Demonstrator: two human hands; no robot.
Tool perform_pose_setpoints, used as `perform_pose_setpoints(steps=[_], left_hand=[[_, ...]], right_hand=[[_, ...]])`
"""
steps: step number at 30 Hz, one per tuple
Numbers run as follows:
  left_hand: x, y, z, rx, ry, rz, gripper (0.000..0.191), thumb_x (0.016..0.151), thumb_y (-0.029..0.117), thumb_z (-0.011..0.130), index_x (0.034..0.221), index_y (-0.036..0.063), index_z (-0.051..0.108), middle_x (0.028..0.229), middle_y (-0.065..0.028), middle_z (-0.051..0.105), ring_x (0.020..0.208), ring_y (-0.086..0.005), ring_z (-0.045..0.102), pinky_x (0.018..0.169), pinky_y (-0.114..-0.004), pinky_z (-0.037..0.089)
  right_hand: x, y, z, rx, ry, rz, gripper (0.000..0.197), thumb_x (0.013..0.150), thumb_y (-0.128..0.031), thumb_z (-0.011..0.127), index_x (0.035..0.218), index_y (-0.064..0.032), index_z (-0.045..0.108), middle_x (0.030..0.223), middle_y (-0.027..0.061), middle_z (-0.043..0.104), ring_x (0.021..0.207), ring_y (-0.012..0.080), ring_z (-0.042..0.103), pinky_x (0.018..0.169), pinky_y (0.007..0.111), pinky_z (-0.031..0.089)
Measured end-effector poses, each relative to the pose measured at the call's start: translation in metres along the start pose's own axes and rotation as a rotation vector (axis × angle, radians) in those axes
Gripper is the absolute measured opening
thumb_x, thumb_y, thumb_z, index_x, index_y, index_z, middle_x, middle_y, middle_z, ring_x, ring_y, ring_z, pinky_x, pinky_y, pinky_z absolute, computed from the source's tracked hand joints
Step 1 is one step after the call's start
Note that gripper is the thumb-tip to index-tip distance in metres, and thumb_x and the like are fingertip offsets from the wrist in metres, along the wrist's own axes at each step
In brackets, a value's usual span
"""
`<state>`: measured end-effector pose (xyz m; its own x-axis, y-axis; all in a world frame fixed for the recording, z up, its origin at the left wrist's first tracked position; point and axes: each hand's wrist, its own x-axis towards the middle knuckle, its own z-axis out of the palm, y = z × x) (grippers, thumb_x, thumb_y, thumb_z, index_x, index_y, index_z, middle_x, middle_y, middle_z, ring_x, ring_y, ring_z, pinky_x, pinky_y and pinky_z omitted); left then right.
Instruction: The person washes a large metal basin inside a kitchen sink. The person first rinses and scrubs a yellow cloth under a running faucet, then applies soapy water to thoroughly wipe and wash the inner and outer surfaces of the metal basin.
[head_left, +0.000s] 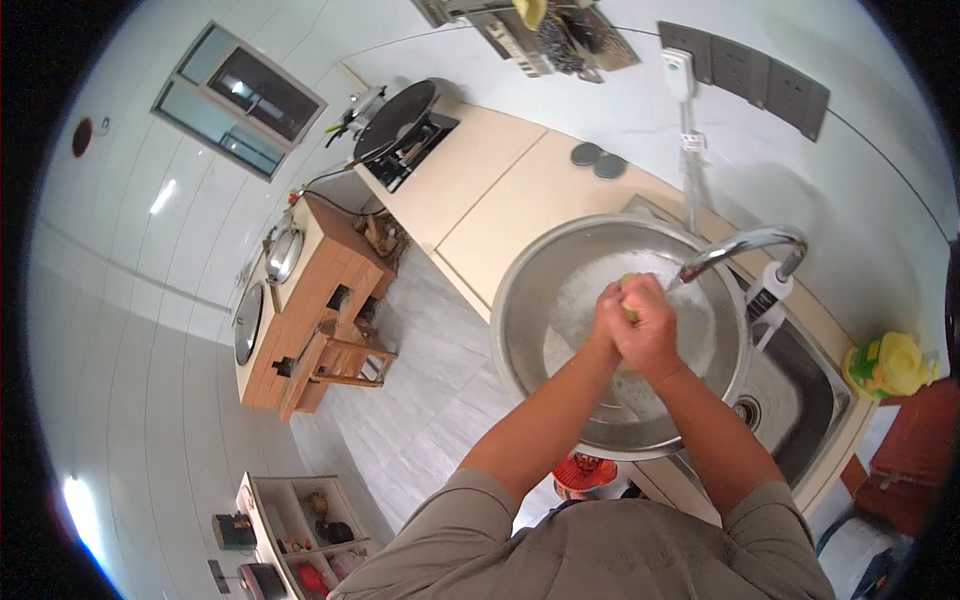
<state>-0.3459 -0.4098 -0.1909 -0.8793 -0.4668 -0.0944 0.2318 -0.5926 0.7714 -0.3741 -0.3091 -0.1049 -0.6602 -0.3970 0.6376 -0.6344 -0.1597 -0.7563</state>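
Both my hands are pressed together over a large stainless steel basin (525, 375). Between them is a small yellow-green thing (629, 312), perhaps a sponge or a cloth; most of it is hidden by the fingers. My left hand (609, 324) is on the left side of it, and my right hand (646, 326) wraps it from the right. Foamy water (581, 292) lies in the basin below. Just right of my hands is the mouth of a chrome faucet (739, 247), with what looks like water coming from it.
The basin rests partly over a steel sink (802, 420) and partly on the pale counter (487, 217). A yellow-green plastic container (889, 365) stands at the sink's right corner. Two dark discs (598, 160) lie near the wall. Farther left, a wok (397, 120) sits on a stove.
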Motion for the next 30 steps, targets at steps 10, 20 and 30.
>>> perform_pose_setpoints(steps=[10, 20, 30], left_hand=[[0.001, 0.039, 0.047, 0.145, 0.361, 0.045, 0.033, 0.088, 0.006, 0.068, 0.118, 0.0008, 0.057, 0.103, -0.0071, 0.066, 0.093, -0.0152, 0.062, 0.080, -0.030, 0.050], [0.007, -0.033, -0.051, -0.475, -0.283, -0.201, 0.032, 0.096, 0.028, 0.063, 0.120, 0.0080, 0.059, 0.084, 0.0001, 0.058, 0.071, -0.0140, 0.055, 0.065, -0.027, 0.045], [0.006, -0.020, -0.007, -0.380, 0.139, -0.169, 0.025, 0.098, 0.027, 0.051, 0.107, 0.0068, 0.064, 0.090, -0.0060, 0.063, 0.076, -0.0188, 0.059, 0.067, -0.036, 0.050]], right_hand=[[-0.014, 0.092, -0.064, -0.009, 0.107, 0.669, 0.016, 0.088, -0.014, 0.066, 0.089, 0.0017, 0.064, 0.078, 0.0041, 0.062, 0.072, 0.0156, 0.057, 0.066, 0.031, 0.046], [-0.021, -0.040, 0.029, -0.119, -0.157, -0.029, 0.021, 0.078, -0.019, 0.070, 0.073, -0.0043, 0.056, 0.067, 0.0083, 0.054, 0.062, 0.0199, 0.053, 0.062, 0.035, 0.045], [-0.029, 0.012, 0.032, 0.009, 0.118, 0.407, 0.031, 0.082, -0.031, 0.063, 0.076, -0.0023, 0.054, 0.069, 0.0148, 0.058, 0.068, 0.0268, 0.059, 0.065, 0.041, 0.045]])
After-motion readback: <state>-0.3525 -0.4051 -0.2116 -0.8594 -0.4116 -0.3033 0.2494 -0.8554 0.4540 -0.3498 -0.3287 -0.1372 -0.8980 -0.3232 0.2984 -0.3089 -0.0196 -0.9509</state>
